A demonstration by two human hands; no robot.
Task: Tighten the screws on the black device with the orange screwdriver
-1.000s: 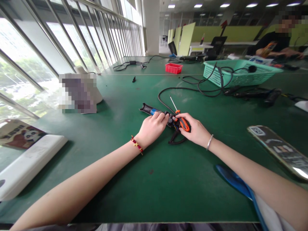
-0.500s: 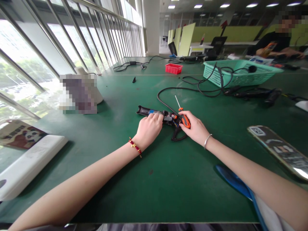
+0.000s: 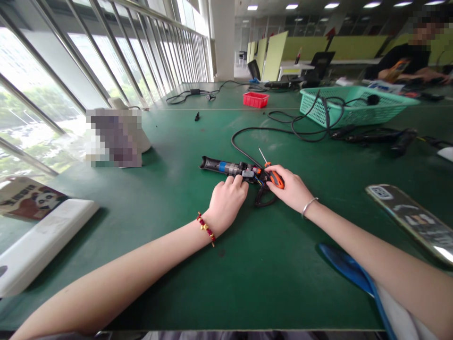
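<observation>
A dismantled black tool with a blue and metal core lies on the green table, its black cord running off toward the back. My left hand sits just in front of it, fingers curled, fingertips touching the tool's middle. My right hand is closed round the orange and black handle of a screwdriver, whose thin shaft points up and away. A black loop-shaped part lies between my two hands.
A teal basket with cables and a small red tray stand farther back. A phone lies at the right, a white box at the left. Another person sits at the far right.
My left hand has drawn back toward me off the tool, uncovering its blue and metal core. The right hand with the screwdriver has shifted slightly right.
</observation>
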